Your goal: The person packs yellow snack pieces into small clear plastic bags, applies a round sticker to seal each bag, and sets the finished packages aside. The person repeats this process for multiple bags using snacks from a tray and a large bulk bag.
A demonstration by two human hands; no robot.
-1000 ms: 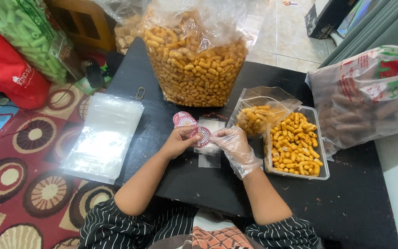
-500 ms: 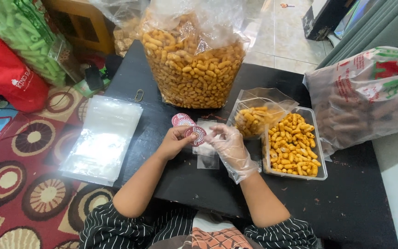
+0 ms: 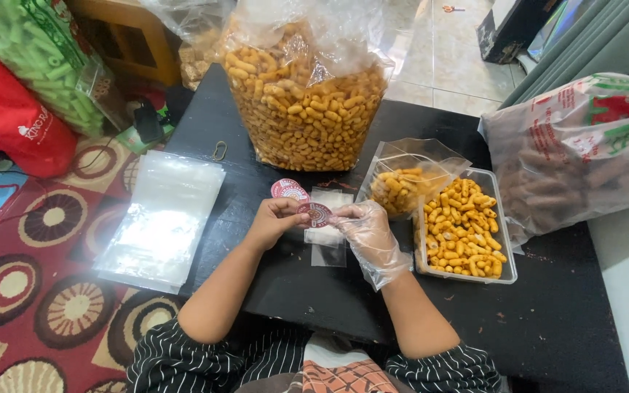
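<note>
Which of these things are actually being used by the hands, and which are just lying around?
In use: round red sticker, left hand, gloved right hand, small clear bag, snack tray.
Lying about: red bag, patterned rug, green snack bag.

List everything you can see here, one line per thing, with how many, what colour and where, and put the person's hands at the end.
round sticker: one, red and white, pinched between both hands
sticker stack: a few, red and white, on the table above the left hand
small clear bags: a few, transparent, under the hands
big snack bag: one, clear, full of orange snacks, table's far edge
small filled bag: one, clear, orange snacks, left of the tray
tray: one, clear, orange snacks, right of the hands
printed bag: one, white with red and green, far right
empty bag pile: one stack, clear, table's left edge
table: one, black
left hand: bare, holds the sticker
right hand: in a clear plastic glove, on the sticker
</note>
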